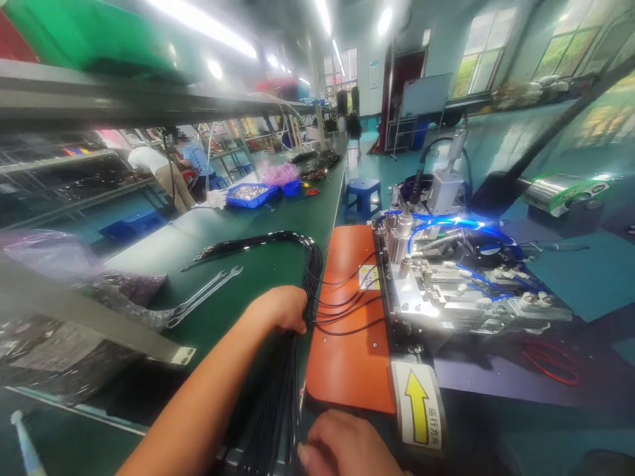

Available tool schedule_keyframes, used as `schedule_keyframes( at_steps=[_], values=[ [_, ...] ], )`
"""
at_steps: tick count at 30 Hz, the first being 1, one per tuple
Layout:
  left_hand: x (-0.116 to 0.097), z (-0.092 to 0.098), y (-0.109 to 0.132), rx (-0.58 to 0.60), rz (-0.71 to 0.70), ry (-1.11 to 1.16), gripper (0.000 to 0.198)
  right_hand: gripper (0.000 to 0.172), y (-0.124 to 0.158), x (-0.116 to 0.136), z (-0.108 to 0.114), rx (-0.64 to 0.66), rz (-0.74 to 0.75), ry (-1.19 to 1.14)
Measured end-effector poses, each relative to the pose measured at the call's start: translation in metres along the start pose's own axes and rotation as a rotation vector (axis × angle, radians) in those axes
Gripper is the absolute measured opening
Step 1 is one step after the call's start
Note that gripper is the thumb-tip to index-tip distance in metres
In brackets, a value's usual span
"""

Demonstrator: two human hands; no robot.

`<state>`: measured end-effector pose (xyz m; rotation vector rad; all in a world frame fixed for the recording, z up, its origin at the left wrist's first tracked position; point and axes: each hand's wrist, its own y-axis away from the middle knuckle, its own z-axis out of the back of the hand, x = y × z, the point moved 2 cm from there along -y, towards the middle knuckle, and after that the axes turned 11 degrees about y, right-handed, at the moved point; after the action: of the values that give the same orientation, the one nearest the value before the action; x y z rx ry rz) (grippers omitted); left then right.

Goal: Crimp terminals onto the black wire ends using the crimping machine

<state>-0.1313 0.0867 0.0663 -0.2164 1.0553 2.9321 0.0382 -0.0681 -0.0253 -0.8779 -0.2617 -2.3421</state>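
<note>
My left hand (282, 309) is closed around a thick bundle of black cables (278, 396) at the edge of the green bench. The bundle arcs away to the upper left over the bench, and a few loose loops spill onto an orange plate (347, 357). My right hand (347, 446) sits at the bottom edge, fingers curled and pinching the lower ends of the same cables. To the right of the orange plate stands a metal machine (446, 291) with blue air hoses. A yellow arrow label (417, 406) lies at the machine's near end.
Two wrenches (206, 294) lie on the green bench (238, 218) to my left. Plastic bags of dark parts (74, 297) sit at far left under a metal rail. A blue tray (251, 194) and another person are farther along. A blue stool (363, 195) stands in the aisle.
</note>
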Motion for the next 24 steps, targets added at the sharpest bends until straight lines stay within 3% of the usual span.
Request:
schedule_keyframes(
  at_steps=[3,5,9,11,14,16,19,21,23,24],
  values=[
    [0.002,0.001,0.000,-0.005,-0.007,-0.001,0.030,0.008,-0.005,0.001,0.012,0.062,-0.003,-0.027],
    [0.004,0.006,0.006,-0.006,-0.016,0.027,0.026,0.009,-0.008,0.003,0.017,0.033,-0.010,-0.094],
    [0.005,0.017,0.022,-0.030,-0.029,0.133,0.021,0.028,-0.014,0.012,0.017,-0.067,-0.132,-0.518],
    [0.004,0.020,0.027,-0.049,-0.036,0.171,0.021,0.044,-0.018,0.018,0.013,-0.001,-0.198,-0.831],
    [0.000,0.021,0.029,-0.058,-0.041,0.196,0.022,0.057,-0.022,0.022,0.011,0.212,-0.194,-1.197],
    [-0.001,0.021,0.029,-0.061,-0.036,0.196,0.023,0.057,-0.020,0.017,0.016,0.324,-0.197,-1.307],
    [-0.005,0.022,0.035,-0.111,-0.033,0.152,0.031,0.048,-0.009,-0.002,0.036,0.317,-0.279,-1.283],
    [-0.016,0.021,0.046,-0.240,-0.123,0.073,0.038,0.045,0.004,-0.018,0.055,0.251,-0.379,-1.184],
    [-0.039,0.013,0.058,-0.365,-0.356,0.050,0.038,0.046,0.019,-0.033,0.074,0.258,-0.455,-1.105],
    [-0.054,0.004,0.063,-0.363,-0.508,0.118,0.032,0.045,0.025,-0.040,0.083,0.240,-0.490,-1.096]
  ],
)
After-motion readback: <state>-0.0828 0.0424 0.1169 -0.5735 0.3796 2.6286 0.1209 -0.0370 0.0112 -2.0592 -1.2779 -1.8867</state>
